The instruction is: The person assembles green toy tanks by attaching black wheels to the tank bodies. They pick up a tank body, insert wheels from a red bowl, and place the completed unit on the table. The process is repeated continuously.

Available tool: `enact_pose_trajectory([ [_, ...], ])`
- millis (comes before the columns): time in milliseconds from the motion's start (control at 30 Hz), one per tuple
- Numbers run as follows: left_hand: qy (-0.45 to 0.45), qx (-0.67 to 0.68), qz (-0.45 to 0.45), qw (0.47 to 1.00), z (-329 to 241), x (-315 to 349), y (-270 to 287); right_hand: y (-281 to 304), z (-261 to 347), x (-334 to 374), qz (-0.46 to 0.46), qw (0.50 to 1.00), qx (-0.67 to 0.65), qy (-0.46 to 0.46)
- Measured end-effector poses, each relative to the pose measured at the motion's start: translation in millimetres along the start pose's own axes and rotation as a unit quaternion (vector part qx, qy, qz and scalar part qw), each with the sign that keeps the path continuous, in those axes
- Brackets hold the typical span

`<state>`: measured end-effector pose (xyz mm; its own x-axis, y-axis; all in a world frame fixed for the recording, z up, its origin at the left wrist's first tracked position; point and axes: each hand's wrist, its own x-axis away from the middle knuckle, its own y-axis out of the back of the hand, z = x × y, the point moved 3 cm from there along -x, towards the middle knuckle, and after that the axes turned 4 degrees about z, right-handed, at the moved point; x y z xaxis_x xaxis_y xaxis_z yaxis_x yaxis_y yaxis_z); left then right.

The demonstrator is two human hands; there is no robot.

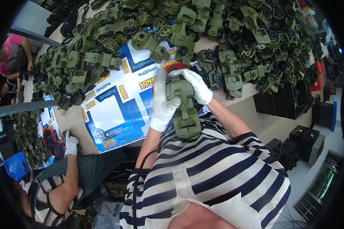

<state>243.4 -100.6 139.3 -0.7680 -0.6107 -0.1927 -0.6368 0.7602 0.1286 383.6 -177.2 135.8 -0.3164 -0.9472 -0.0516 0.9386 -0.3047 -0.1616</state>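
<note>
A green toy truck (pixel 185 121) is held in front of my chest, its long body pointing away from me. My left hand (pixel 163 105), in a white glove, grips its left side with the thumb across the top; its raised fingers are slightly blurred. My right hand (pixel 197 87), also gloved, curls over the far end and right side of the truck. Just beyond my hands sits something red and black (pixel 174 67), mostly hidden by them. The truck's underside is out of sight.
Piles of similar green toy trucks (pixel 254 26) cover the far side of the table. A printed blue and white cardboard sheet (pixel 112 133) lies left of my hands. A co-worker's gloved hand (pixel 71 144) is at lower left. Black crates (pixel 305 139) stand on the right.
</note>
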Motion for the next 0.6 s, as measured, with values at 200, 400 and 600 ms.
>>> enact_pose_trajectory([
  [200, 0.027, 0.163, -0.028, 0.986, 17.8, 6.5, 5.9, -13.8, 20.5, 3.5, 0.025, 0.939, 0.326, 0.108],
  [400, -0.07, -0.005, -0.098, 0.993, 19.9, 7.7, -0.3, -23.2, 2.6, 15.0, -0.063, 0.939, 0.294, 0.165],
  [600, 0.023, -0.009, -0.129, 0.991, 35.1, 10.6, 7.2, -32.0, 5.0, 6.0, -0.034, 0.967, 0.246, 0.056],
])
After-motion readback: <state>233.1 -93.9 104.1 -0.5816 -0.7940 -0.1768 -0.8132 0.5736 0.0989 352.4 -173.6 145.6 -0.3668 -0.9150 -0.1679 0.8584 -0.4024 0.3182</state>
